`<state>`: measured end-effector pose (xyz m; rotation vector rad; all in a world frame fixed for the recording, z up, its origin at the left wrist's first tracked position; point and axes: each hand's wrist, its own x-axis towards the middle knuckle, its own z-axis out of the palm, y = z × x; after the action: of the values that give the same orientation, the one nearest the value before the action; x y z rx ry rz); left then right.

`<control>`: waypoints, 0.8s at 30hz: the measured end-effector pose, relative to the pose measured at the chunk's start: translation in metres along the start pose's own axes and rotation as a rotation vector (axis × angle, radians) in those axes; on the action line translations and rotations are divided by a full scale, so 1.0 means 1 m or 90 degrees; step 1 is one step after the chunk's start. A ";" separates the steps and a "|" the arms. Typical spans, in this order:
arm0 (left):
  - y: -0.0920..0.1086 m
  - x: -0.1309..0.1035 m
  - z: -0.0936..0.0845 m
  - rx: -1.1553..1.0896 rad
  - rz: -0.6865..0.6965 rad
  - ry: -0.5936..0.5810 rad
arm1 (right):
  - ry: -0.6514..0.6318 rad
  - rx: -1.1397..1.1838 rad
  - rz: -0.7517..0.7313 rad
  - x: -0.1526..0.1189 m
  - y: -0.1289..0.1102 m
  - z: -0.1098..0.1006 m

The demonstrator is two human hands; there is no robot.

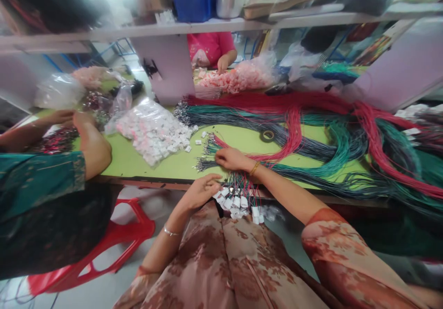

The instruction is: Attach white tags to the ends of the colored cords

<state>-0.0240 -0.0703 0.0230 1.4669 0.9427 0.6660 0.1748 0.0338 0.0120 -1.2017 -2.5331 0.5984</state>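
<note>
My right hand [232, 158] reaches over the near wire bundles, its fingers curled down on the wires beside their metal-tipped ends [201, 164]. Lower and to the left, my left hand [203, 191] is at the table's front edge, fingers bent and pressed together. What it pinches, if anything, is hidden. Just by its fingertips, several white plastic connectors [236, 201] hang on coloured wires over the edge above my lap. Red wires [292, 136], green wires [332, 154] and dark grey wires [311, 147] run in long bundles to the right.
A plastic bag of white connectors [148, 131] lies left on the green tabletop [173, 163]. A black tape roll [267, 135] rests among the wires. At left, a co-worker's arm [92, 145] is close, above a red stool [138, 221]. Opposite, another person's hand [224, 63] touches pink pieces. A shelf [242, 24] spans above.
</note>
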 end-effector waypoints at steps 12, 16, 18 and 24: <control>-0.024 0.076 -0.087 0.589 0.046 0.431 | 0.134 0.083 0.031 -0.010 0.006 0.006; -0.028 0.083 -0.089 0.672 0.030 0.393 | 0.169 0.109 0.067 -0.012 0.005 0.006; -0.026 0.079 -0.088 0.694 0.016 0.383 | 0.187 0.189 0.082 -0.011 0.006 0.007; -0.011 0.065 -0.070 0.370 0.066 0.474 | 0.202 0.405 0.040 -0.003 -0.005 0.009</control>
<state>-0.0520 0.0211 0.0133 1.8125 1.7478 1.1157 0.1698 0.0261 0.0058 -1.0320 -1.8358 1.0336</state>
